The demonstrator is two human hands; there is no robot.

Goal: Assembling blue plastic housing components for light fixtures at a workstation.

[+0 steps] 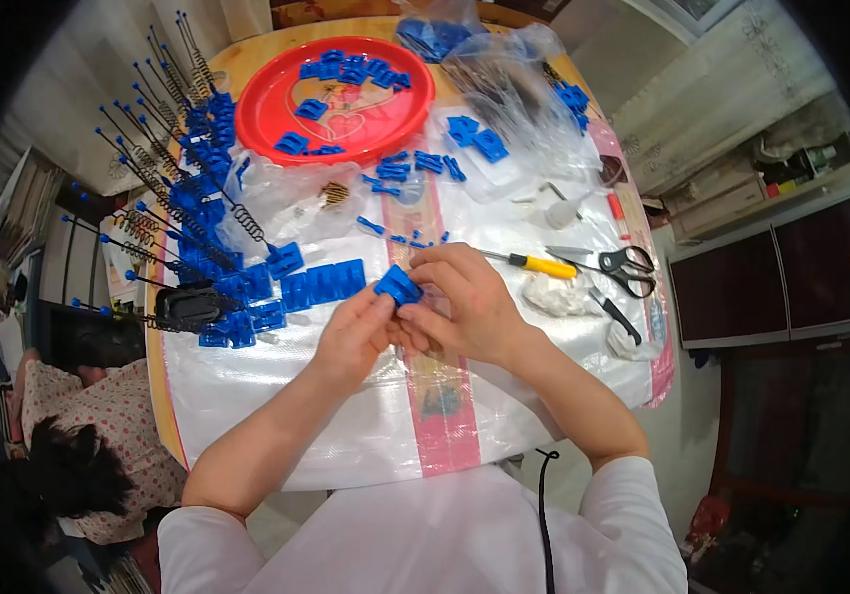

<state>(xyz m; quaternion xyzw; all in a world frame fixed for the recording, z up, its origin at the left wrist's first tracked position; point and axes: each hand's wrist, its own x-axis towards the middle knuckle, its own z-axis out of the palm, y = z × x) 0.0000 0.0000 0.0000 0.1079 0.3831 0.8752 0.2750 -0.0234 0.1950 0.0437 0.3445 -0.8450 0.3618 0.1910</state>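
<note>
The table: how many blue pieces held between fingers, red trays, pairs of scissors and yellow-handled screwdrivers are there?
Held blue piece: 1
Red tray: 1
Pair of scissors: 1
Yellow-handled screwdriver: 1
Total: 4

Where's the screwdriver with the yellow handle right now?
The screwdriver lies in the head view to the right of the right hand, beside the black-handled scissors.

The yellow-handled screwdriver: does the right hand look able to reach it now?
Probably yes: the yellow-handled screwdriver lies close beside the right hand, nothing visible blocking, though that hand is occupied with a blue piece.
</note>
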